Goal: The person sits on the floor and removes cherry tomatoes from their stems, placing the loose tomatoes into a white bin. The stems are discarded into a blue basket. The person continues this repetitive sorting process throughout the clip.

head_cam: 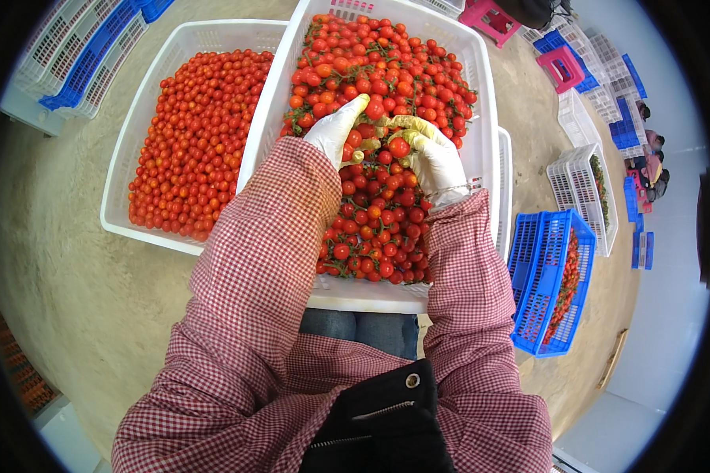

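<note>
Before me stands a white plastic crate (490, 88) heaped with red cherry tomatoes (384, 236), many with green stems. Both hands are over the middle of the heap in white gloves stained yellow-green at the fingertips. My left hand (338, 133) has its thumb pointing up and its fingers curled around a few cherry tomatoes (353, 139). Close by on the right, my right hand (438, 156) bends its fingers inward, with one cherry tomato (399, 147) at the fingertips. The fingers partly hide the fruit between the hands.
To the left, a second white crate (148, 118) holds tomatoes that look stemless. Blue crates (523, 278) with tomatoes stand on the floor at right, near white crates (574, 171). Pink stools (561, 68) and stacked crates (83, 65) lie farther off. People (657, 168) are at far right.
</note>
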Motion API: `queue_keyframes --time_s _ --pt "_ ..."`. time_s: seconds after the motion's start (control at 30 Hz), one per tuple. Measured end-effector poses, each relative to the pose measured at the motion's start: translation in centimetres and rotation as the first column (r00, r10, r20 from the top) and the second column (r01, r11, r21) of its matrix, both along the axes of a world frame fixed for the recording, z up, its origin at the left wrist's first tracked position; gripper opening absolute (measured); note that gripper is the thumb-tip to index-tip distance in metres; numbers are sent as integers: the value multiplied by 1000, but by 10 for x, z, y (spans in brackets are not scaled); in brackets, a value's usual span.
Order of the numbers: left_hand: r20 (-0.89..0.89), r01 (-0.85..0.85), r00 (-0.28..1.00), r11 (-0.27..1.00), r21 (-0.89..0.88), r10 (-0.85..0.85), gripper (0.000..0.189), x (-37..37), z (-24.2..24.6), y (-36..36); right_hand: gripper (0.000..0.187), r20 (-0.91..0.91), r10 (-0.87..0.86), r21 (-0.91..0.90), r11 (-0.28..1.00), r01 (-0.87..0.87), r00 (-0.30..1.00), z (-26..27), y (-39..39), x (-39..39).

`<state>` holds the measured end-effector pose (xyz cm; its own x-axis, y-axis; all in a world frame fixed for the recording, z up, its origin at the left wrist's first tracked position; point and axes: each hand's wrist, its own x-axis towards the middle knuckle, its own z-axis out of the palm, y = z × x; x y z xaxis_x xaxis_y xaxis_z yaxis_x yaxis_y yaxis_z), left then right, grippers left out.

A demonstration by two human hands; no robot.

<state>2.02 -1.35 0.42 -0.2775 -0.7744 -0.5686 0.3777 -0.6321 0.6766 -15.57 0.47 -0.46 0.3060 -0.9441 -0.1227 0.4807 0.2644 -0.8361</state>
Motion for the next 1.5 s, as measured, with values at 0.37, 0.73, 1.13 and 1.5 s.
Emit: queue_keyframes --time_s 0.37,0.73,1.13,1.5 --pt "128 301 950 945 -126 -285 44 -2 13 9 40 -347 -17 -31 999 7 938 11 4 2" --pt "44 191 980 981 11 -192 37 0 1 -1 27 -473 -668 -602 721 344 574 42 -8 -51" --pt "140 217 968 975 -46 -209 35 -8 -4 2 25 -664 -587 -552 803 225 463 25 11 -49" --pt "193 403 908 903 -149 -373 40 -10 5 14 23 -745 -304 -366 930 17 594 19 19 -7"
